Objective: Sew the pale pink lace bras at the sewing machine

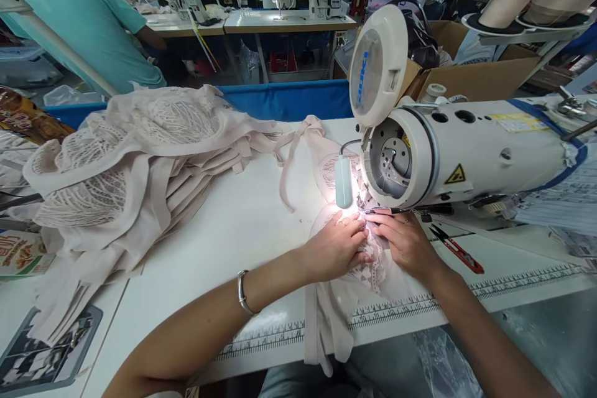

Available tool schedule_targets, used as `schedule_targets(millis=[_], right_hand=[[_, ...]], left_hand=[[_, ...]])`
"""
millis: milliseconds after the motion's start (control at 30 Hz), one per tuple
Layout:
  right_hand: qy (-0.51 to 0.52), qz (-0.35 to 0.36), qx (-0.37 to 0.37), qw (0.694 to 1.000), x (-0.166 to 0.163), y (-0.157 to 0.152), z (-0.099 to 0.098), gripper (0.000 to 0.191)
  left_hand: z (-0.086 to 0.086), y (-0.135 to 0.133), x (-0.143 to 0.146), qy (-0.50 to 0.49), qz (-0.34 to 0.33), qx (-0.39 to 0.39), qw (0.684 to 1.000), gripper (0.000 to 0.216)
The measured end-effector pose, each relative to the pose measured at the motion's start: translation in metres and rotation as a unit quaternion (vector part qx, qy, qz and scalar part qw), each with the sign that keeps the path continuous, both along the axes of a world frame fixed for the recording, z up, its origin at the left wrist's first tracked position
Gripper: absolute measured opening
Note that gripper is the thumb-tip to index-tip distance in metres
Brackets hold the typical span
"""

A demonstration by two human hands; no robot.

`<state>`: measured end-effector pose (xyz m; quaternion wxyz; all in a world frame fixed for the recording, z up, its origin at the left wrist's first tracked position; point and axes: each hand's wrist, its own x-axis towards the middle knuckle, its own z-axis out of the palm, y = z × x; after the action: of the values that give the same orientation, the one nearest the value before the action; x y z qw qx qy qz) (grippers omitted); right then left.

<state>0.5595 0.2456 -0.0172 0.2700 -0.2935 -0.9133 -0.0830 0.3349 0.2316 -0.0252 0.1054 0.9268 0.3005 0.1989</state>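
A pale pink lace bra [373,261] lies on the sewing machine's table, under the needle area. My left hand [338,245] rests on it with bent fingers, gripping the lace just left of the needle. From the other side, my right hand [408,242] holds the bra's edge, its fingertips close to the needle. A slim dark and pinkish part shows by those fingertips; I cannot make out what it is. The white sewing machine [485,149] has its round end cover [379,65] swung up. A small lamp [343,181] lights the stitching spot, whose glare hides detail.
A pile of lace bras [140,155] covers the table's left side. Red-handled thread snips [457,250] lie right of my right hand. A printed ruler [405,309] runs along the front edge. Behind are a cardboard box [476,82] and a person in a teal shirt [88,25].
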Motion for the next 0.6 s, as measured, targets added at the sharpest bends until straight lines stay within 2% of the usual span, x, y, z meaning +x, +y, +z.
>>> schedule_targets(millis=[367, 600], right_hand=[[-0.015, -0.019, 0.018, 1.000, -0.002, 0.000, 0.000, 0.042], [-0.028, -0.021, 0.020, 0.999, -0.001, 0.001, -0.003, 0.040]], left_hand=[[0.008, 0.016, -0.011, 0.005, -0.026, -0.009, 1.000, 0.042], [0.014, 0.029, -0.021, -0.022, -0.017, -0.035, 0.999, 0.035]])
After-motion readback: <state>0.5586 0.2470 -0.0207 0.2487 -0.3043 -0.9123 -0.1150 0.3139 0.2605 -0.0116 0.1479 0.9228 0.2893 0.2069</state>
